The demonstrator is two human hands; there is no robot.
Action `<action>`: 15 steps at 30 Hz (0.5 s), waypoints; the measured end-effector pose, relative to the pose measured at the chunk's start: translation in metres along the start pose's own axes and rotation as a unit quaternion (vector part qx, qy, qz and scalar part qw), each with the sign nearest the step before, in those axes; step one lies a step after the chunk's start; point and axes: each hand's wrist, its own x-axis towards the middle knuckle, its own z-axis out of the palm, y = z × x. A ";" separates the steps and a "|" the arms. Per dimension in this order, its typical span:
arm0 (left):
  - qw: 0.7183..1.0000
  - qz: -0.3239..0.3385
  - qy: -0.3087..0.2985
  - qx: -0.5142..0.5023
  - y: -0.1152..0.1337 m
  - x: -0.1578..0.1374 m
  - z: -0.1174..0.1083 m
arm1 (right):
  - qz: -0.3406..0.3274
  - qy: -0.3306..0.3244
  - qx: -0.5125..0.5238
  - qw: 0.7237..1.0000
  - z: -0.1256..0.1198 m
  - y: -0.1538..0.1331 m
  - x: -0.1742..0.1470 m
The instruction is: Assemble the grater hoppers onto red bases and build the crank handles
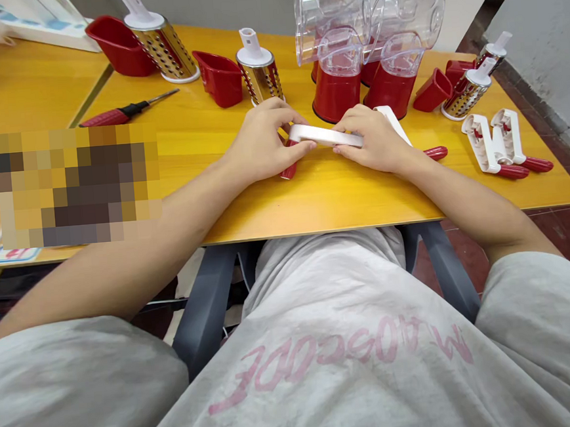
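Between my two hands a white crank handle (325,134) with a red grip (288,163) is held just above the yellow table. My left hand (267,139) pinches its left end, close to where the red grip hangs down. The fingers of my right hand (370,137) are closed on its other end. Partly hidden behind my right hand lies another white crank (394,124) with a red grip (437,153). Straight ahead stand red grater bases (337,91) with clear plastic tops, and a metal grater drum (259,74) is just beyond my left hand.
A screwdriver (126,112) lies at the left. Red hoppers (220,77) and another drum (163,49) stand along the back. On the right are two more cranks (481,145), a red pusher (432,90) and further drums (468,94). The table's front edge (326,230) runs before me.
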 end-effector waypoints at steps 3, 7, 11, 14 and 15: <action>0.999 -0.025 -0.020 -0.020 -0.002 0.003 0.004 | 0.016 -0.025 -0.041 0.999 0.002 -0.006 0.001; 0.996 -0.073 -0.044 -0.029 0.000 0.008 0.008 | 0.031 -0.043 -0.059 0.997 0.004 -0.013 0.001; 0.991 -0.106 -0.078 -0.040 0.005 0.011 0.007 | 0.031 -0.047 -0.052 0.997 0.008 -0.019 0.002; 0.988 -0.118 -0.087 -0.051 0.011 0.011 0.006 | 0.045 -0.053 -0.045 0.997 0.010 -0.025 0.004; 0.988 -0.118 -0.091 -0.050 0.013 0.011 0.006 | 0.051 -0.054 -0.043 0.996 0.010 -0.026 0.005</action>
